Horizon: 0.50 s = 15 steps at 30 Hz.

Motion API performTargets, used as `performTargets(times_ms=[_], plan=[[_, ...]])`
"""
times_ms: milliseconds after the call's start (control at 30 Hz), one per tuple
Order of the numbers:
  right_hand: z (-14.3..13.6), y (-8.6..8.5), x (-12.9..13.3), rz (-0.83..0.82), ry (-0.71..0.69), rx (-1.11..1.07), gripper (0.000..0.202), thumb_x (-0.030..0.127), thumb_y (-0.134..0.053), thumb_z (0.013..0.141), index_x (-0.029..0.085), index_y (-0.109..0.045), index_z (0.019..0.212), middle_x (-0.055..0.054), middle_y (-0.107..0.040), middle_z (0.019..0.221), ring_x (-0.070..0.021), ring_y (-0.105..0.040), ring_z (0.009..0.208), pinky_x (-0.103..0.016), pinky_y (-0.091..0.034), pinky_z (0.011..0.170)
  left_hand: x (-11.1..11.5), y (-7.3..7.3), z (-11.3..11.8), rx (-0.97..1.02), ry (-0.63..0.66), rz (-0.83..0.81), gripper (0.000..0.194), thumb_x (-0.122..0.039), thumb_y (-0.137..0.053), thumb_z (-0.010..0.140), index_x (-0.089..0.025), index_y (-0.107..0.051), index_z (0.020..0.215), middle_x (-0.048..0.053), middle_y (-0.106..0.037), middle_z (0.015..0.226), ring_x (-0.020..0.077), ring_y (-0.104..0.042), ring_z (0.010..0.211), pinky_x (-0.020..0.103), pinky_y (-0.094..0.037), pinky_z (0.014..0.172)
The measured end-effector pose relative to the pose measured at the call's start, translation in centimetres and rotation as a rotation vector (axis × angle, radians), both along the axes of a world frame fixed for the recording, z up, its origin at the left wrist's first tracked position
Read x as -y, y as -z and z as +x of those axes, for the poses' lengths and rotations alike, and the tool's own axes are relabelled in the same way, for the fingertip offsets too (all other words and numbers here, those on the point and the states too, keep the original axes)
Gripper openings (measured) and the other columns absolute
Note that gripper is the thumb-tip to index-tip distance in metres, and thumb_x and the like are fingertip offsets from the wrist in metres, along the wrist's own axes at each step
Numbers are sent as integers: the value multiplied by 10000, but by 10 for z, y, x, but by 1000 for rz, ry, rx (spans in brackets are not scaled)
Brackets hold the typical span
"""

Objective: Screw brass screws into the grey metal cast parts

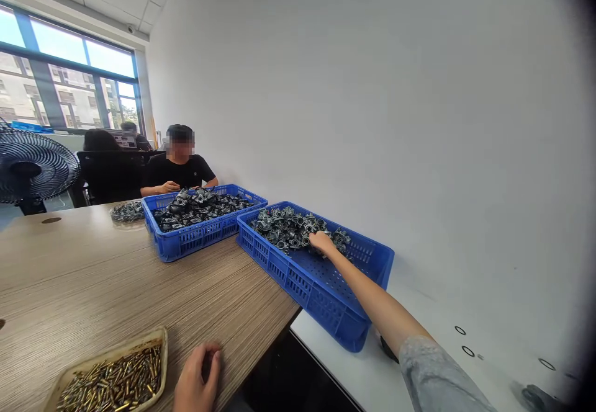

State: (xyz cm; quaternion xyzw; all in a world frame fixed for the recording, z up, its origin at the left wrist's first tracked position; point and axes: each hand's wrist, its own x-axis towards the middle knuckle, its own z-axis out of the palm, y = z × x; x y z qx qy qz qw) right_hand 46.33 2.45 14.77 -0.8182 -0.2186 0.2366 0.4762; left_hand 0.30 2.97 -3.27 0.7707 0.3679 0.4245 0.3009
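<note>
My right hand (321,244) reaches far into the nearer blue crate, its fingers curled against a grey metal casting (308,229) at the edge of the heap. The fingertips are partly hidden among the parts. These castings (284,223) have round holes and flanges and lie piled at the crate's far end. My left hand (198,378) rests on the table's near edge, loosely curled, with a gap between thumb and fingers and nothing visible in it. Left of it stands a shallow tray (164,362) filled with small brass-coloured pins (118,378).
The nearer blue crate (321,294) spans the wooden table (209,288) and a white surface (316,344) with black rings (468,351). Another blue crate (195,241) holds dark metal parts. Behind it sits a co-worker (179,170). A bagged bundle (128,212) and a fan (32,167) are at left.
</note>
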Motion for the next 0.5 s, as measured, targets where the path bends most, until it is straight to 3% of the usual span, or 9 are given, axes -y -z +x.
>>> performTargets(times_ms=[233, 500], plan=[[15, -8, -10, -180, 98, 119, 328, 343, -642, 984, 190, -625, 1273, -114, -617, 1322, -241, -638, 1113, -448, -561, 935, -1, 2, 2, 30, -13, 18, 441, -623, -506, 915, -235, -701, 841, 72, -761, 855, 244, -734, 795, 343, -610, 724], [23, 8, -19, -96, 28, -32, 295, 349, -621, 997, 218, -633, 1261, -100, -622, 1319, -229, -641, 1099, -435, -565, 928, 4, 4, 2, 36, -8, -8, 353, -535, -518, 941, -235, -693, 878, 65, -749, 890, 235, -723, 828, 339, -596, 756]])
